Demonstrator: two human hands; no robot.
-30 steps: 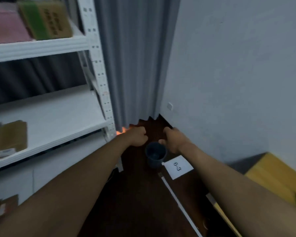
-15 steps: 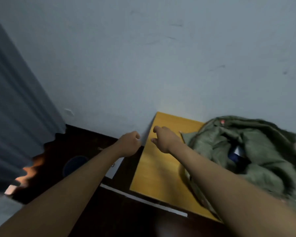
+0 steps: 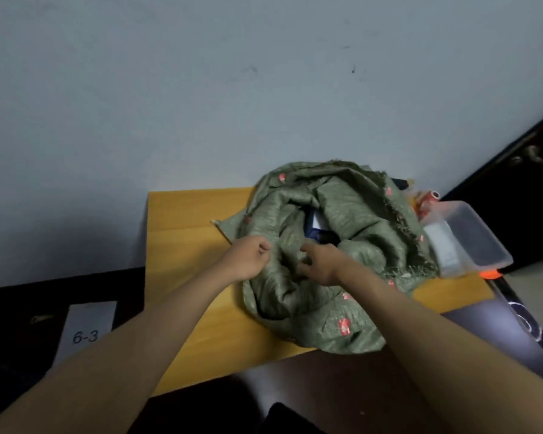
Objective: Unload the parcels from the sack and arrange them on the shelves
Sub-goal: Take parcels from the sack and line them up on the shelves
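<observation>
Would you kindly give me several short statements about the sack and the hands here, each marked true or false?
1. The green sack lies on the yellow table. True.
2. The left hand is at the sack's left edge. True.
3. The right hand holds a parcel in the air. False: it is at the sack's folds, nothing lifted.
4. The clear plastic tub lies left of the sack. False: right.
5. The paper sign reads 6-3. True.
</observation>
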